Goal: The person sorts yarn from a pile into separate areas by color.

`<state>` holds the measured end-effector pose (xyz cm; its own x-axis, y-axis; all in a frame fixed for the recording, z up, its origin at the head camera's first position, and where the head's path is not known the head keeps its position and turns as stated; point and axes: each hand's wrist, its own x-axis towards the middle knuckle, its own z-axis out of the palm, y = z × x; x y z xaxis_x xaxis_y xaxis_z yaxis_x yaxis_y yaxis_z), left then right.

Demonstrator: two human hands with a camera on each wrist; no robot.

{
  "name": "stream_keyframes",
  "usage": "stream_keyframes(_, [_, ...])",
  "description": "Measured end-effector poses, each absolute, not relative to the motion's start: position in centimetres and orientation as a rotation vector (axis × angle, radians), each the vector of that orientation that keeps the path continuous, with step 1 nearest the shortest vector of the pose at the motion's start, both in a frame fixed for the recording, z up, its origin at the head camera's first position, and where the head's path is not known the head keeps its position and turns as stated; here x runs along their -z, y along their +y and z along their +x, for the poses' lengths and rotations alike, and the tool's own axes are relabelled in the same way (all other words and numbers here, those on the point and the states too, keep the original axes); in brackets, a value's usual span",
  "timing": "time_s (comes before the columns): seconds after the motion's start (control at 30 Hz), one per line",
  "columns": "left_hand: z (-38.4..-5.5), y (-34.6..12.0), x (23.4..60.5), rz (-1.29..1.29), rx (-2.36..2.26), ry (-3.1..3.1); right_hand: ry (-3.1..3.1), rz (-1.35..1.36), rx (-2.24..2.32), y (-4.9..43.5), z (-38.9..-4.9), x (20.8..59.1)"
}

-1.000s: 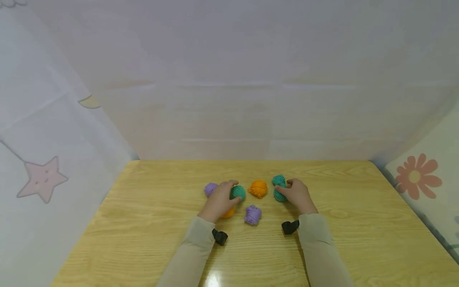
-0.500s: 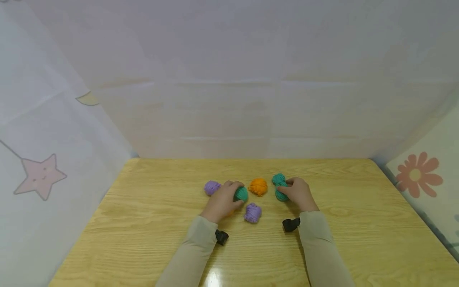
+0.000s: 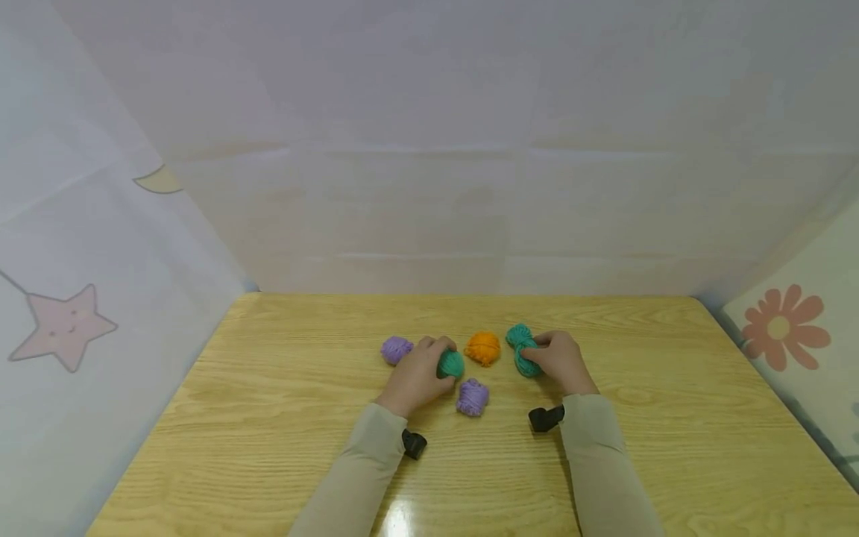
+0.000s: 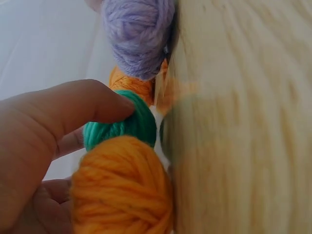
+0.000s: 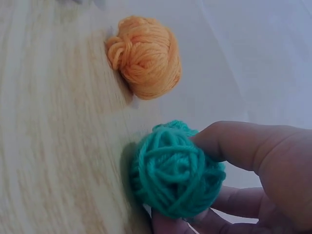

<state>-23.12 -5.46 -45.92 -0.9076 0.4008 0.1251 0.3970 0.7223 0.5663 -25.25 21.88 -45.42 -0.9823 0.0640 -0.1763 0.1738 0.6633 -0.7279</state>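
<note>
My left hand (image 3: pixel 419 377) curls around a green yarn ball (image 3: pixel 451 364), thumb on its near side. In the left wrist view an orange yarn ball (image 4: pixel 122 187) lies just in front of that green ball, beside the palm; the hand hides it in the head view. My right hand (image 3: pixel 560 362) pinches a teal yarn ball (image 5: pixel 170 173) between thumb and fingers, low at the tabletop. Another teal yarn bundle (image 3: pixel 519 335) shows right behind it. Between the hands lie a second orange yarn ball (image 3: pixel 483 348) and, nearer, a purple yarn ball (image 3: pixel 473 397).
Another purple yarn ball (image 3: pixel 396 350) lies just beyond the left hand. The wooden table (image 3: pixel 268 418) ends at a pale cloth backdrop (image 3: pixel 429 224). Black wrist cameras (image 3: pixel 546 419) stick out from the inner side of both sleeves.
My left hand has shifted slightly right with the green yarn ball, and now covers the near orange ball. My right hand stays almost in place; the teal yarn has turned a little.
</note>
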Motion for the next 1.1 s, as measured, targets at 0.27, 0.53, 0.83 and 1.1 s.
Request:
stream_keyframes(0.27, [-23.7, -5.9, 45.8, 0.639, -1.151, 2.812, 2.719, 0.242, 1.319, 22.0, -25.2, 45.3])
stream_keyframes(0.53, [-24.0, -6.5, 44.9, 0.615, -1.505, 2.669, 2.667, 0.295, 1.410, 22.4, -25.0, 44.9])
stream_keyframes(0.83, [-24.1, -7.5, 44.2, 0.562, -1.690, 2.611, 2.595, 0.320, 1.532, 22.6, -24.8, 44.1])
stream_keyframes(1.1, [-24.2, -8.3, 43.7, 0.562, -1.731, 2.630, 2.417, 0.322, 1.827, 22.1, -24.6, 43.1])
